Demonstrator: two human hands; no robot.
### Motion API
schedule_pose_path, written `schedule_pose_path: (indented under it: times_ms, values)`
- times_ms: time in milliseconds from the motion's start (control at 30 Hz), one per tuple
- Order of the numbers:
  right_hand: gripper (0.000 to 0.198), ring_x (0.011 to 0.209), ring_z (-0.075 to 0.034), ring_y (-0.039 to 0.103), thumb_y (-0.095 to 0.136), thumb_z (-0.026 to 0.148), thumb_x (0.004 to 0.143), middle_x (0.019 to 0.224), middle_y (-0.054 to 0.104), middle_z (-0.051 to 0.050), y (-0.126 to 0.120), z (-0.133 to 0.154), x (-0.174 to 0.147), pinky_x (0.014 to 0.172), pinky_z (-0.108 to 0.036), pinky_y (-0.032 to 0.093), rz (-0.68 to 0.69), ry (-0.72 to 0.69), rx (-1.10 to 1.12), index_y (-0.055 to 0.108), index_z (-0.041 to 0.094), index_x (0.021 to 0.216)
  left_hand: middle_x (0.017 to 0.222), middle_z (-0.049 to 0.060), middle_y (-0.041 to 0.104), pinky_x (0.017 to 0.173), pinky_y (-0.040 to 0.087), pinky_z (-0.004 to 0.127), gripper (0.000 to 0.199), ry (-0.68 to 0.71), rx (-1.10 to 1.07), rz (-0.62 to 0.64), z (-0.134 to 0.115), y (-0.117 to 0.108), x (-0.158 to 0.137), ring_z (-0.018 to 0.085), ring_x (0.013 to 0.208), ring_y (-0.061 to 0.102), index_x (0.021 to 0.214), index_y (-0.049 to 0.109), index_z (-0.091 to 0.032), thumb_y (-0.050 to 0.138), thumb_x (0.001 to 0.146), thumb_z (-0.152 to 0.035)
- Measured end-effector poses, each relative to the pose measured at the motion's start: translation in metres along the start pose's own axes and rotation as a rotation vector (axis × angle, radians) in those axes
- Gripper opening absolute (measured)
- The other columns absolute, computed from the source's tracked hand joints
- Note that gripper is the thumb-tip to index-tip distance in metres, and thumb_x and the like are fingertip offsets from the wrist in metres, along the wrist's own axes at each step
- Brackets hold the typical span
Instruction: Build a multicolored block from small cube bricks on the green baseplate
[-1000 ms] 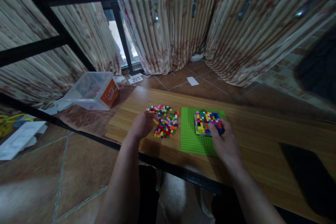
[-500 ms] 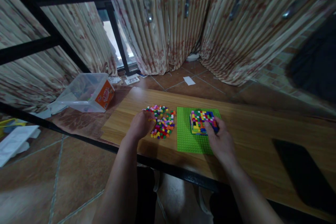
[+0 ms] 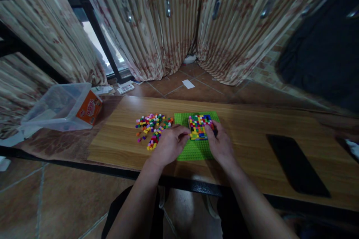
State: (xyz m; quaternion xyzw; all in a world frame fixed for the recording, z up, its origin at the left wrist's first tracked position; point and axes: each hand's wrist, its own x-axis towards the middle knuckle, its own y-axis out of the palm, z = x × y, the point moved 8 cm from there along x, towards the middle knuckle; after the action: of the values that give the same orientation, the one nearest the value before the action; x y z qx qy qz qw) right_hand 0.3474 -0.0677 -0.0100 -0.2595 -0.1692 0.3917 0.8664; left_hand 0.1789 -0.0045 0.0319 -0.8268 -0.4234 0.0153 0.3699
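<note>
A block built of many small coloured toy bricks [image 3: 200,125] stands on a green studded baseplate [image 3: 193,153]. My right hand [image 3: 223,145] grips its right side, with the thumb on the near edge and the fingers behind. At the block's left edge is my left hand [image 3: 171,143], thumb and forefinger pinched on what looks like a small yellow brick [image 3: 190,134]. The fingers partly hide that brick, and I cannot tell whether it touches the block. Loose bricks [image 3: 151,120] in many colours lie left of the baseplate, some hidden behind my left hand.
A black flat slab [image 3: 297,164] lies on the right of the wooden table [image 3: 112,134]. To the left stands a clear plastic bin [image 3: 58,108] with an orange label. A dark rail runs along the near edge; curtains [image 3: 168,37] hang beyond the table.
My left hand has moved right, from the loose bricks to the block's left edge. My right hand keeps its grip on the block. The view has turned to the right.
</note>
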Motion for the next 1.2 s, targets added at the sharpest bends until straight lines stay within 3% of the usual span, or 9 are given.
schedule_pose_path:
  times_ms: [200, 533, 1200]
  values:
    - [0.067, 0.117, -0.033, 0.06, 0.041, 0.062, 0.089, 0.126, 0.063, -0.022, -0.001, 0.003, -0.001, 0.101, -0.05, 0.043, 0.006, -0.041, 0.006, 0.056, 0.01, 0.129, 0.084, 0.002, 0.069, 0.068, 0.047, 0.025, 0.011, -0.023, 0.068, 0.0, -0.006, 0.01, 0.003, 0.014, 0.073, 0.064, 0.084, 0.067, -0.019, 0.059, 0.085, -0.011]
    - [0.085, 0.125, -0.036, 0.054, 0.052, 0.069, 0.08, 0.135, 0.056, -0.025, 0.006, 0.006, -0.008, 0.104, -0.052, 0.04, 0.034, -0.036, -0.025, 0.046, 0.008, 0.138, 0.071, 0.0, 0.067, 0.062, 0.044, 0.023, 0.009, -0.115, 0.026, -0.07, 0.001, 0.017, 0.004, 0.012, 0.066, 0.062, 0.077, 0.062, -0.019, 0.06, 0.084, -0.015]
    - [0.091, 0.123, -0.038, 0.054, 0.059, 0.07, 0.072, 0.133, 0.057, -0.026, 0.01, 0.003, -0.009, 0.101, -0.053, 0.04, -0.024, -0.032, -0.031, 0.046, 0.008, 0.137, 0.072, 0.001, 0.067, 0.064, 0.047, 0.025, 0.012, -0.092, 0.009, -0.107, 0.004, 0.021, 0.0, 0.014, 0.067, 0.063, 0.074, 0.059, -0.019, 0.061, 0.085, -0.015]
